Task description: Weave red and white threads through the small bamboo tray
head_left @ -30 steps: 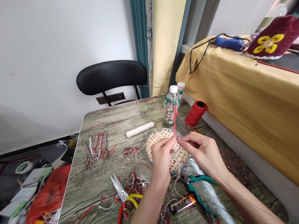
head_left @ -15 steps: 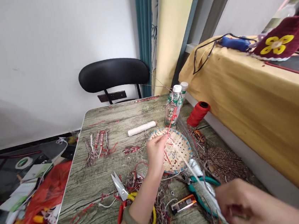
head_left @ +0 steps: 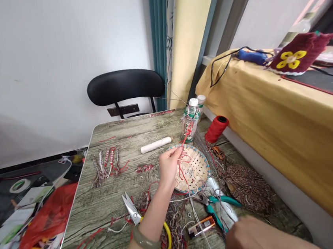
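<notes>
My left hand (head_left: 169,163), a green bangle on its wrist, pinches a red cord (head_left: 186,135) that runs up to a clear bottle (head_left: 190,118). Below the fingers, red strands hang over a round woven basket (head_left: 199,166) holding small beads. White strings (head_left: 197,216) trail from the basket down towards the bottom edge. My right hand (head_left: 240,237) is low at the right, blurred, its fingers hidden from view. Close to it lie teal-handled pliers (head_left: 216,214) and an orange lighter (head_left: 201,226). Yellow-handled scissors (head_left: 132,209) lie partly under my left forearm.
A white roll (head_left: 156,145) and a red thread spool (head_left: 217,129) are at the back of the table. Finished braided pieces (head_left: 108,162) lie at left. A coil of brown cord (head_left: 247,189) sits at right. Behind the table stands a black chair (head_left: 125,86).
My right hand has moved left and lower. The white strings, stretched towards it before, now hang slack. My left hand keeps its pinch; the view has shifted slightly.
</notes>
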`<state>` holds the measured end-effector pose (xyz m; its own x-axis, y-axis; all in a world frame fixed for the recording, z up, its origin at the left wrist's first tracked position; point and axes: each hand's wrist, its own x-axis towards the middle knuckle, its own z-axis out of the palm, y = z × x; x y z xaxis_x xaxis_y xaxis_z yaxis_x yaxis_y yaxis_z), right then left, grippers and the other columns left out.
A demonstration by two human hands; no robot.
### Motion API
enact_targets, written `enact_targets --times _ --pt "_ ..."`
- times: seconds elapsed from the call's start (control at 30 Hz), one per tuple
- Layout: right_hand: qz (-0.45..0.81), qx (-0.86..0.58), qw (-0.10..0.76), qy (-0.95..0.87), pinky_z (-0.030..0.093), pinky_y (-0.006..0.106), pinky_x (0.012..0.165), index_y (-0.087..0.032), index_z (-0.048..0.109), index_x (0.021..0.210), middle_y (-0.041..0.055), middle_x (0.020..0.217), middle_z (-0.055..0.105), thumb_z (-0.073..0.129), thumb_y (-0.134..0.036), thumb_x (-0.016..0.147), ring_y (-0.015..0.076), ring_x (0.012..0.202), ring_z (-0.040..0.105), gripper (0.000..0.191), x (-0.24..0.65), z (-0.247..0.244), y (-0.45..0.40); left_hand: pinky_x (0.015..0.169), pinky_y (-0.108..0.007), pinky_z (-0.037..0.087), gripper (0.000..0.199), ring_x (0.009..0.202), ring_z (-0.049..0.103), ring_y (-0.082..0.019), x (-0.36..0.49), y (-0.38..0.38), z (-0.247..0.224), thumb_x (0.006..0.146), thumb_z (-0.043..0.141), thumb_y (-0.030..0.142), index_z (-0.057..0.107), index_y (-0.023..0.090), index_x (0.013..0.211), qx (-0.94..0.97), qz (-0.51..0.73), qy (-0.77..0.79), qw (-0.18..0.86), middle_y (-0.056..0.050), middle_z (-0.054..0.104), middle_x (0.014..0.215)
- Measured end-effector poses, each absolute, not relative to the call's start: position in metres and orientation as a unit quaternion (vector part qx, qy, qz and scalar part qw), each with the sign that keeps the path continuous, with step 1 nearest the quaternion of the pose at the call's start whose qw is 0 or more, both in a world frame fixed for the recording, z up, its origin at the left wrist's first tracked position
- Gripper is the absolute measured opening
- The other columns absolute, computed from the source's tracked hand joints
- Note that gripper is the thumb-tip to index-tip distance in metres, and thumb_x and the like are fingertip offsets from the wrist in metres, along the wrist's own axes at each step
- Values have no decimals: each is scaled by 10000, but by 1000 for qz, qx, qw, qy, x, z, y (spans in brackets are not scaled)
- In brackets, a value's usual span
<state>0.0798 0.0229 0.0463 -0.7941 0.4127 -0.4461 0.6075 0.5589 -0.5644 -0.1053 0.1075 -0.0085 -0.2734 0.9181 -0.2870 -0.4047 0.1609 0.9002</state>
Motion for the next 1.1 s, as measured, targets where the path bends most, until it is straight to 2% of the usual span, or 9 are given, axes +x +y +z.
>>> enact_targets --times 0.1,0.33,0.47,0.53,0.63,0.77,0.83,0.97,1.1 --pt "-305 346 83 884 268 219 468 -198 522 578 -41 532 517 456 -93 646 82 466 353 141 72 66 50 502 -184 385 181 524 527 -85 -104 105 -1 662 665 301 691 134 726 273 574 508 581 -37 672 668" --pt "-224 421 -88 874 296 220 502 -180 616 724 -8 602 554 478 -231 798 100 515 436 165 44 90 122 392 -178 358 209 387 467 -57 -103 100 22 703 610 350 634 144 728 347 505 454 647 -15 618 641" --pt "-294 366 -72 880 365 213 546 -173 643 762 -12 658 606 483 -263 820 107 585 516 193 41 87 139 385 -175 336 201 373 437 -59 -106 102 25 686 617 346 607 149 651 374 496 458 636 24 524 511" --pt "-314 350 -64 880 394 221 586 -179 645 871 -7 730 633 468 -272 836 115 634 545 203 44 88 140 377 -169 297 194 367 397 -52 -107 104 22 683 617 332 606 145 629 381 501 469 620 35 487 476" --pt "-258 365 -41 894 403 246 614 -177 600 1022 21 798 645 469 -277 840 137 671 564 245 53 92 140 379 -169 258 180 380 360 -52 -109 105 18 686 616 317 638 140 661 389 510 485 594 50 440 456" --pt "-81 395 16 915 364 275 582 -168 589 745 51 717 617 441 -226 839 161 644 545 185 65 102 141 393 -189 248 176 384 358 -67 -111 105 13 684 626 314 675 145 683 404 510 497 574 47 448 442" --pt "-56 395 19 917 347 273 557 -178 548 664 33 659 589 447 -247 841 147 598 515 215 69 109 142 403 -203 251 162 386 374 -75 -112 106 12 670 642 310 684 154 666 408 514 505 561 29 512 472" --pt "-170 408 -59 895 349 252 522 -197 585 699 -5 620 573 464 -368 846 118 550 484 255 71 126 144 442 -214 266 138 433 409 -79 -112 106 17 639 674 300 692 164 646 400 537 506 544 -2 614 592" --pt "-300 420 -152 843 387 257 535 -186 645 789 5 677 609 494 -455 817 133 598 520 310 68 136 141 410 -208 228 222 367 286 -34 -106 102 35 749 557 364 655 167 777 362 564 444 595 -20 645 679"
